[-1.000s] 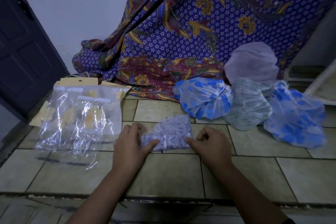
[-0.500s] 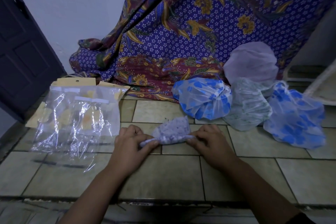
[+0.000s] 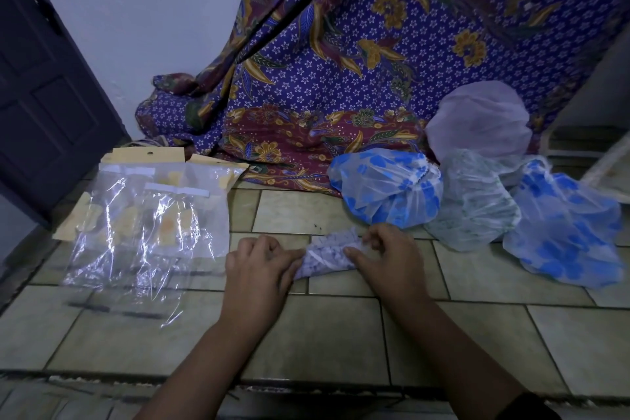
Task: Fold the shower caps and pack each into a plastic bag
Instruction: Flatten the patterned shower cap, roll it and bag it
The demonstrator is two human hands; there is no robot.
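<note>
Here, pale shower cap, seemingly folded narrow

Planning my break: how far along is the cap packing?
Done: nothing visibly; no cap shows inside the bags. In hand: left hand and right hand pinch a lilac cap, part folded. Left: bagging it, plus the blue cap, green cap, pale cap and second blue cap, all unfolded.

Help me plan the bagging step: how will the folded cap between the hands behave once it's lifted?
Probably floppy: the folded cap is thin, crinkled film bunched between the left hand and right hand. Likely very light, like the puffed caps lying beside it. It may spring open if released, since both hands pinch it compact.
</note>
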